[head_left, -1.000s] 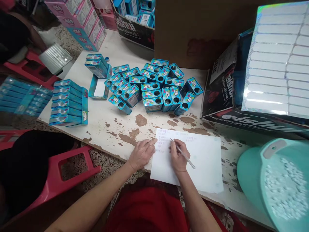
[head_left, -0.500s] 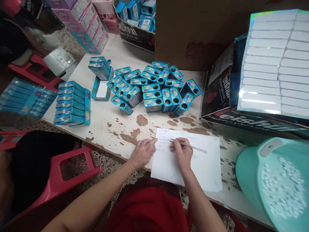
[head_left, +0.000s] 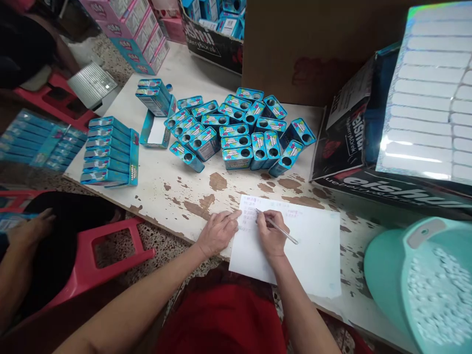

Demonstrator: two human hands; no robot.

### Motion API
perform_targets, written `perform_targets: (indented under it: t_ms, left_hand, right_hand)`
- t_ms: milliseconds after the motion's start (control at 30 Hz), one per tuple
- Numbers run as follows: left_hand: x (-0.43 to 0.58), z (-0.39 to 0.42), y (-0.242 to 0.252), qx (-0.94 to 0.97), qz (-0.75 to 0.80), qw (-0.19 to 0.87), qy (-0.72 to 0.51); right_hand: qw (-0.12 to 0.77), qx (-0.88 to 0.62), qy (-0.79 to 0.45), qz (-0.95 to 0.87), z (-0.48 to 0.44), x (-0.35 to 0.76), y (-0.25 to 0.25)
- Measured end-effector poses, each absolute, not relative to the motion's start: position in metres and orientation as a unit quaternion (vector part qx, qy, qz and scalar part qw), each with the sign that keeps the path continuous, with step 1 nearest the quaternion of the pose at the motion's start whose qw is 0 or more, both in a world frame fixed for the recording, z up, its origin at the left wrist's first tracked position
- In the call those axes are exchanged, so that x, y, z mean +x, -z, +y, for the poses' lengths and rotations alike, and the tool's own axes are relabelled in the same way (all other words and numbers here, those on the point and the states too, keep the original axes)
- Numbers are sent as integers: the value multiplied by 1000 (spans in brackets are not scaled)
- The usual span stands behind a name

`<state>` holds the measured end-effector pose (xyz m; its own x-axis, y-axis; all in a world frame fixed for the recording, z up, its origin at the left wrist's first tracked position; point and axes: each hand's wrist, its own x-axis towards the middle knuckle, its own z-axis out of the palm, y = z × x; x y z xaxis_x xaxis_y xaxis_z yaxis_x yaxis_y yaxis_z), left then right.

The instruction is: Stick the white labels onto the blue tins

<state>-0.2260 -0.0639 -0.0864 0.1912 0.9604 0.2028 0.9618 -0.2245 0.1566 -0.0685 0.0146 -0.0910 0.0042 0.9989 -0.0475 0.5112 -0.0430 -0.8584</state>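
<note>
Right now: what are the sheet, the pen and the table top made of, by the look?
Sheet: thin white paper, matte, lying flat with faint handwriting. Pen, held in the right hand: slim, pale and glossy, probably clear plastic, though metal can't be ruled out. Table: white painted or laminated board, likely wood; the coating has flaked off in brown patches.

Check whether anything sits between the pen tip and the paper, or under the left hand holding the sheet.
Nothing visible does. The right hand holds the pen with its tip down on the paper near the faint writing at the top left. The left hand rests flat on the sheet's left edge. The blue tins lie farther back on the table.
</note>
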Motion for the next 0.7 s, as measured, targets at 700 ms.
perform_targets:
  t_ms: [700]
  left_hand:
    - [-226, -64, 85, -771, -624, -12, 125]
  right_hand:
    - [317, -593, -314, -671, 15, -67, 93]
